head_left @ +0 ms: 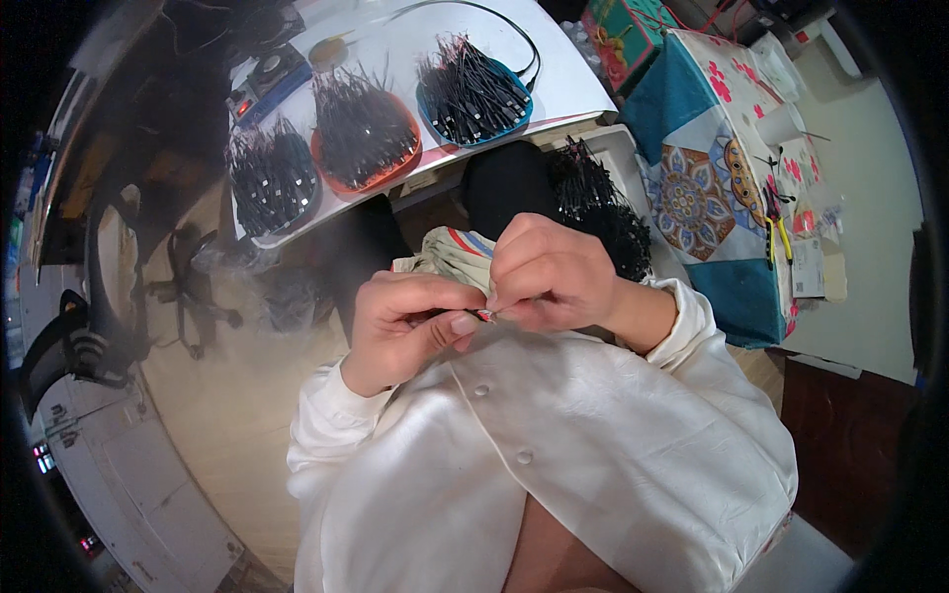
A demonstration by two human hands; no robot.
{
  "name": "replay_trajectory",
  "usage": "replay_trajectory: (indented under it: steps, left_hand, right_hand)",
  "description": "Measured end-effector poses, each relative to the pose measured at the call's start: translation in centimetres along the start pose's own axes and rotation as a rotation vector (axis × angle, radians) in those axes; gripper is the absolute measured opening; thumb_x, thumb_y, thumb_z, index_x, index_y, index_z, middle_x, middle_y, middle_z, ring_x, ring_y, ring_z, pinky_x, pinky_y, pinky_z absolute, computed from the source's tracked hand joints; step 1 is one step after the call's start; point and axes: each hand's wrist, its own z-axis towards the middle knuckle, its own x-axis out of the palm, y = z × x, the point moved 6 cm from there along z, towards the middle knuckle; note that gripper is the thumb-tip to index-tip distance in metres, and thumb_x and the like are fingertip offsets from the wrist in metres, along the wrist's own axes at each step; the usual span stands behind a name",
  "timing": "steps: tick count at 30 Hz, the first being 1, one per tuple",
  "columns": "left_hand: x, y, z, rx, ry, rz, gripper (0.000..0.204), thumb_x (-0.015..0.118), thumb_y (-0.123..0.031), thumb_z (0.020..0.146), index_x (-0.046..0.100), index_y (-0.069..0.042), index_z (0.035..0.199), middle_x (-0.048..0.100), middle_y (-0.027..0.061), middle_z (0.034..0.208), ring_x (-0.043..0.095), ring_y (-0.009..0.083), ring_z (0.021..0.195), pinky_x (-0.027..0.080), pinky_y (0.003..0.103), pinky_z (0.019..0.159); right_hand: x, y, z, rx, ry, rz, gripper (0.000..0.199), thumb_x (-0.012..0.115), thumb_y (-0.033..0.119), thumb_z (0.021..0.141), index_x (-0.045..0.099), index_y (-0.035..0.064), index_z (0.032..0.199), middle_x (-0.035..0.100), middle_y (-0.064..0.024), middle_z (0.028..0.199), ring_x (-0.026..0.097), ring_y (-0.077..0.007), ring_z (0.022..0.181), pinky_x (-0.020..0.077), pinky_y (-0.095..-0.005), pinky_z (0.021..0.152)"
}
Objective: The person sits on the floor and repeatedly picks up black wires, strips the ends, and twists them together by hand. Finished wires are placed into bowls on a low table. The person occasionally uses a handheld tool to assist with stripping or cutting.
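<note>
In front of my chest, both hands meet over a short black cable [483, 315] whose end shows thin coloured wires, red among them. My left hand [410, 321] is closed, with thumb and forefinger pinching the cable near that end. My right hand [554, 277] is closed too, its fingertips pinched at the wire ends. What exactly lies between the right fingertips is too small to make out. Beyond my hands, bundles of black cables with metal plugs [275, 183] fill containers on the white table, including an orange bowl [393, 172] and a blue bowl [458, 140].
Right of my legs, a pale bin [633, 163] holds many more black cables [598, 212]. On the flower-patterned cloth [717, 79] at the right lie yellow-handled pliers [779, 235] and a white cup [781, 124]. A dark office chair [183, 282] stands at the left.
</note>
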Motion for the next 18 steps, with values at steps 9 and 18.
replay_trajectory:
  steps: [9,18]
  left_hand:
    - [-0.1,-2.0,0.2,0.11,0.002,0.279,0.012,0.069,-0.004,0.088,0.072,0.003,0.097,0.069,0.0092,0.074,0.063,0.0139,0.061,0.048,0.025,0.056]
    - [-0.2,-2.1,0.0,0.065,-0.02,0.309,0.011,0.068,-0.002,0.088,0.072,0.003,0.097,0.069,0.0099,0.075,0.064,0.0136,0.061,0.048,0.026,0.056]
  right_hand:
    - [-0.2,-0.3,0.5,0.04,-0.009,0.105,0.021,0.081,0.011,0.078,0.07,0.0016,0.093,0.066,-0.01,0.089,0.065,-0.0225,0.077,0.0502,-0.032,0.067]
    - [-0.4,-0.7,0.5,0.141,0.051,0.091,0.026,0.081,0.021,0.078,0.07,0.0045,0.096,0.065,-0.0079,0.096,0.061,-0.0231,0.083,0.0488,-0.0336,0.071]
